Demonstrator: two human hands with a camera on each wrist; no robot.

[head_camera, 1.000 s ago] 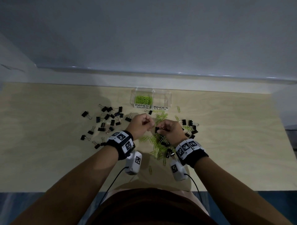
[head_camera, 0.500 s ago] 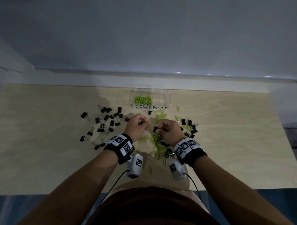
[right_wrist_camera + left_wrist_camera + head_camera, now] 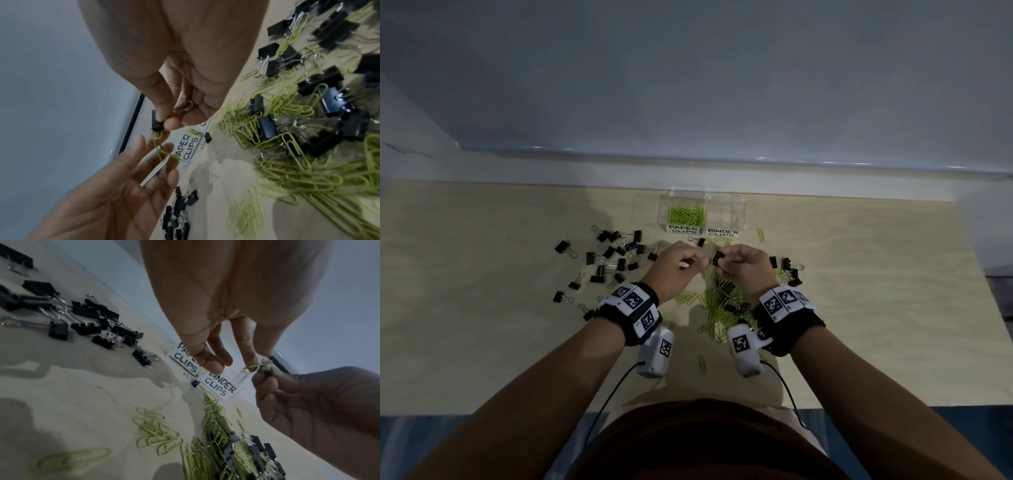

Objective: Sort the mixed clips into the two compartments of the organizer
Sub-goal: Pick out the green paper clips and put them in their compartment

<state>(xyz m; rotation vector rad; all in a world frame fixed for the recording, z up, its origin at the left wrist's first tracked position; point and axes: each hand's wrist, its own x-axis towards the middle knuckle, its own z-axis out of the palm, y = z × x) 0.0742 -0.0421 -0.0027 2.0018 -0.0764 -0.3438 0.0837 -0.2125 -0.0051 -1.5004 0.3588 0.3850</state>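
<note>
A clear organizer point(image 3: 736, 209) stands at the back of the table. Its left compartment, labelled PAPER CLIPS point(image 3: 683, 229), holds green paper clips; the right one is labelled BINDER CLIPS point(image 3: 723, 233). Just in front of it, my right hand point(image 3: 726, 259) pinches a black binder clip point(image 3: 717, 257) above the table. Green paper clips point(image 3: 158, 141) hang tangled from this clip point(image 3: 156, 121). My left hand point(image 3: 701, 262) pinches those paper clips point(image 3: 259, 366) at its fingertips point(image 3: 252, 365), close to the right hand point(image 3: 308, 402).
A mixed heap of green paper clips and black binder clips point(image 3: 722, 301) lies under my hands. Several black binder clips point(image 3: 613, 260) are scattered to the left, and a few more point(image 3: 789, 270) to the right. A wall runs behind the table.
Both hands have risen slightly and moved toward the organizer. They have drawn a little apart, so the binder clip shows more plainly between them.
</note>
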